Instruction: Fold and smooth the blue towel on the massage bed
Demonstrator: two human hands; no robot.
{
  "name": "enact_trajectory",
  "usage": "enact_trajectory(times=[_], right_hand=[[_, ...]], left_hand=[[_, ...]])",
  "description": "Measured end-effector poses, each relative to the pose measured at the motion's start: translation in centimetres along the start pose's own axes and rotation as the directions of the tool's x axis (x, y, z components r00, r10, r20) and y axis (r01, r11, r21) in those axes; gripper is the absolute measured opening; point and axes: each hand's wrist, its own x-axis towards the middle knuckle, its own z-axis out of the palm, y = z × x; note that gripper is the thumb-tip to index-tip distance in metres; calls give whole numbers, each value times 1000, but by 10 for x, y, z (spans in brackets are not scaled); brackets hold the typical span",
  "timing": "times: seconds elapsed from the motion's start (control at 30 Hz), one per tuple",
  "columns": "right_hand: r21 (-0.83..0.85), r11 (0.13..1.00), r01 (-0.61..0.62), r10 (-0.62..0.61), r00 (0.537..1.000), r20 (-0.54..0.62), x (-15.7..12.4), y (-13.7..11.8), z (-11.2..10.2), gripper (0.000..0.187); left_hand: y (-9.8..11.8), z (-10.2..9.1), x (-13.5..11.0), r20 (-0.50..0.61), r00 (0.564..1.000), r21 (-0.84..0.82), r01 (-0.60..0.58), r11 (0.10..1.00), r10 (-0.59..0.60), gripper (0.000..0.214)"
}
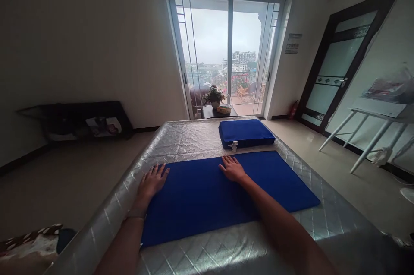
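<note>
Fingers (230, 161) spread loose, gripping nothing! Blue cloth (197, 199) lies flat under the right hand (234, 169), its left edge meeting the left hand (151, 183), a folded bundle (246, 133) just beyond the right fingers.

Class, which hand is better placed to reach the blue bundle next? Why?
Probably the right hand: it rests on the blue sheet, nearer the bundle; the left hand is at the sheet's left edge.
</note>
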Motion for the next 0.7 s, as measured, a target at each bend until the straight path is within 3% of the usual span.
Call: enact_trajectory(times=[0.1,0.23,0.33,0.43,0.5,0.57,0.63,0.7], right_hand=[[-38,997,-71,71,997,-1,-10,40,-8,71],[-116,964,-238,237,971,-19,-32,118,-26,71],[-141,897,-419,416,908,-50,-52,178,-43,72],[-145,837,-527,525,849,-57,-66,216,-59,71],[-162,816,-555,555,830,-49,-69,219,-67,70],[-185,801,-569,562,822,-96,-68,204,-71,68],[-206,826,-525,493,850,-187,-64,171,-69,65],[-221,892,-394,345,910,-230,-60,124,-58,63]], left_hand=[[0,1,1,4,1000,5,1,1000,-1,69],[-2,4,2,-4,1000,22,1,1000,-1,70],[-2,4,1,-7,1000,17,3,1000,-3,72],[0,2,-1,-2,1000,5,10,1000,-10,73],[2,0,-2,6,1000,-3,15,1000,-15,72],[4,-1,-2,7,1000,-5,23,1000,-23,71],[5,-1,-2,-6,1000,-5,27,1000,-27,70],[5,0,-2,-13,1000,-6,24,1000,-24,70]])
